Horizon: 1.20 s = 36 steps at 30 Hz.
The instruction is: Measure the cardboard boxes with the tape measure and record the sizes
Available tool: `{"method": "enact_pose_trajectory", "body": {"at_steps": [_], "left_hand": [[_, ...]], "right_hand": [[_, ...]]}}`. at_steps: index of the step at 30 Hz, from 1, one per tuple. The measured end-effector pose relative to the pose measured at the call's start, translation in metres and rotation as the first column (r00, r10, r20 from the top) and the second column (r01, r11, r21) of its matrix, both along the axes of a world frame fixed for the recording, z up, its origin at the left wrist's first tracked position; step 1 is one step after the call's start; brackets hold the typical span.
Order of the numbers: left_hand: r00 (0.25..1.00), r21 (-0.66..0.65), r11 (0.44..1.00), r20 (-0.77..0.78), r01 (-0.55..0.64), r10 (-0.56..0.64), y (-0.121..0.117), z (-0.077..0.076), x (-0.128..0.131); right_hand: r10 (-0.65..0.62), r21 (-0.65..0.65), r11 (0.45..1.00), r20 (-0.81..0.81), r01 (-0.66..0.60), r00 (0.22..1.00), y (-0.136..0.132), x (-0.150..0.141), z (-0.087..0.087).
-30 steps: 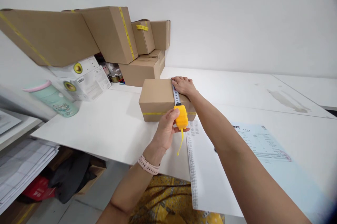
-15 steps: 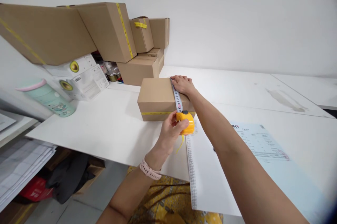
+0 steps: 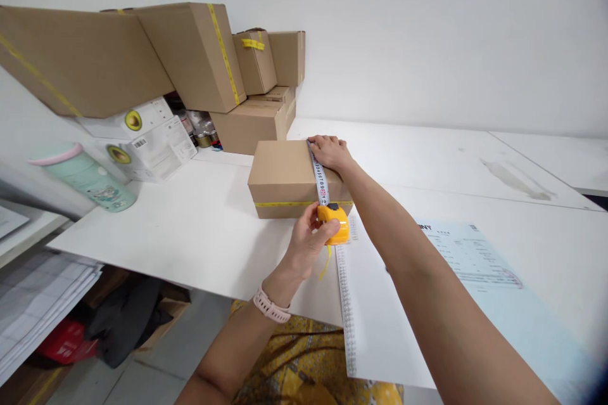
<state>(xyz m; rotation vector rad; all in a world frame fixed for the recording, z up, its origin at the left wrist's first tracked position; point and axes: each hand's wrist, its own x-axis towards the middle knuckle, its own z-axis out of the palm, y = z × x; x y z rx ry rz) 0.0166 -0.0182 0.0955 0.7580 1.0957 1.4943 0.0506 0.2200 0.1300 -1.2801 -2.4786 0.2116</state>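
Note:
A closed cardboard box (image 3: 282, 164) with yellow tape along its front side lies on the white table. Gripped in my left hand (image 3: 306, 248) is a yellow tape measure (image 3: 336, 231), just in front of the box's near top edge. Its blade (image 3: 320, 180) runs across the box top to the far edge, with numbers facing up. There my right hand (image 3: 331, 153) presses the blade's end down, fingers curled at the edge; the fingertips are partly hidden. A yellow strap (image 3: 326, 263) dangles below the case.
Stacked cardboard boxes (image 3: 190, 56) and white avocado-print boxes (image 3: 161, 148) stand at the back left, near a mint green tumbler (image 3: 97, 183). A spiral notebook (image 3: 375, 322) and a light blue printed sheet (image 3: 468, 259) lie at the right, under my right forearm.
Almost nothing has moved. The tape measure's case sits a touch lower against the box front, and the blade and both hands keep their places.

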Motion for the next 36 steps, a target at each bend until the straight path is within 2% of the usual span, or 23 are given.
{"method": "enact_pose_trajectory", "body": {"at_steps": [6,14,17,21,25,30,33,36], "left_hand": [[0.998,0.031,0.999,-0.070,0.007,-0.005,0.004,-0.015,-0.003],[0.997,0.030,1.000,-0.079,-0.007,0.009,0.007,-0.022,-0.006],[0.997,0.078,0.996,-0.077,0.031,-0.025,0.008,-0.017,-0.008],[0.988,0.244,0.965,-0.142,0.098,-0.064,0.001,0.001,-0.019],[0.972,0.339,0.940,-0.233,0.039,0.043,-0.016,0.015,-0.046],[0.905,0.342,0.920,-0.303,-0.190,0.300,-0.034,0.010,-0.096],[0.892,0.294,0.930,-0.324,-0.221,0.314,-0.040,0.004,-0.122],[0.906,0.223,0.957,-0.340,-0.183,0.253,-0.042,-0.005,-0.140]], "right_hand": [[-0.005,0.010,1.000,0.006,0.005,1.000,0.000,0.000,0.000],[-0.004,0.009,1.000,-0.008,0.004,1.000,0.001,-0.001,-0.002],[0.000,-0.009,1.000,-0.053,0.000,0.999,0.001,0.000,-0.001],[-0.055,-0.097,0.995,-0.212,0.035,0.976,0.001,0.004,0.003],[-0.111,-0.147,0.987,-0.289,0.070,0.951,-0.001,0.006,0.005],[-0.143,-0.114,0.988,-0.415,0.105,0.898,-0.007,0.008,0.012],[-0.179,-0.041,0.982,-0.492,0.183,0.852,-0.014,0.023,0.016],[-0.256,-0.060,0.961,-0.558,0.269,0.789,-0.023,0.054,0.006]]}}
